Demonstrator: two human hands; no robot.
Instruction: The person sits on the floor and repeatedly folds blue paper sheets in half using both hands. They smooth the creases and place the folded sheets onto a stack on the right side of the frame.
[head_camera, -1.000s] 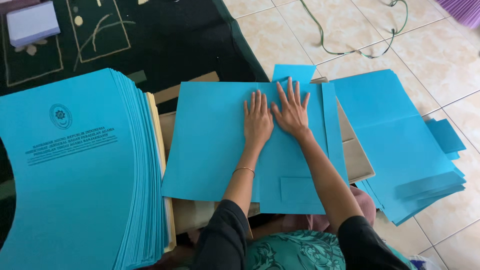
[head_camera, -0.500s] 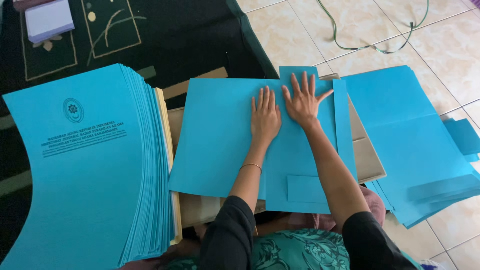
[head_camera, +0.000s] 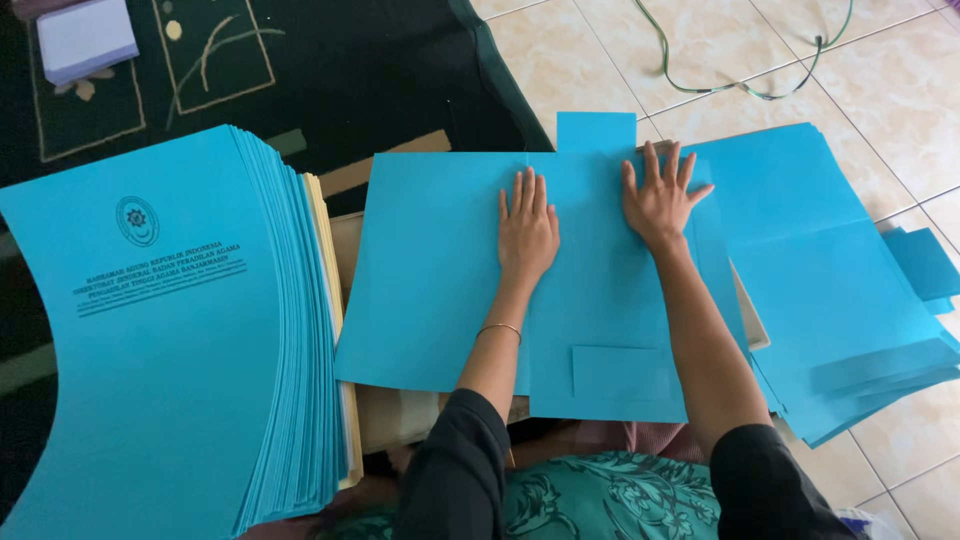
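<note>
My left hand (head_camera: 527, 228) lies flat with the fingers stretched out, palm down on the open blue folder sheet (head_camera: 440, 270) in the middle of the frame; it grips nothing, only presses. My right hand (head_camera: 660, 195) does the same just right of it, fingers spread wider, on the folded-over panel of that sheet. Both are placed on either side of the vertical crease, which I read as weighting the paper so the fold lies flat. A small tab (head_camera: 596, 132) sticks out at the top edge between my hands, and a rectangular flap (head_camera: 622, 372) lies on the panel toward the lower edge, near my forearms.

The sheet rests on what looks like a brown cardboard box (head_camera: 345, 245), though I see only its edges and cannot be sure. At the left of the frame a thick stack of printed blue folders (head_camera: 150, 340) stands close against the sheet, its edge touching or nearly so. At the right a looser pile of blue sheets (head_camera: 840, 300) spreads over the tiled floor (head_camera: 560, 60), partly under my right forearm's side of the work. A dark patterned rug (head_camera: 330, 70) fills the upper left, with a pale paper block (head_camera: 85, 38) on it, and a green cable (head_camera: 740, 85) trails across the tiles at the upper right, well apart from my hands.
</note>
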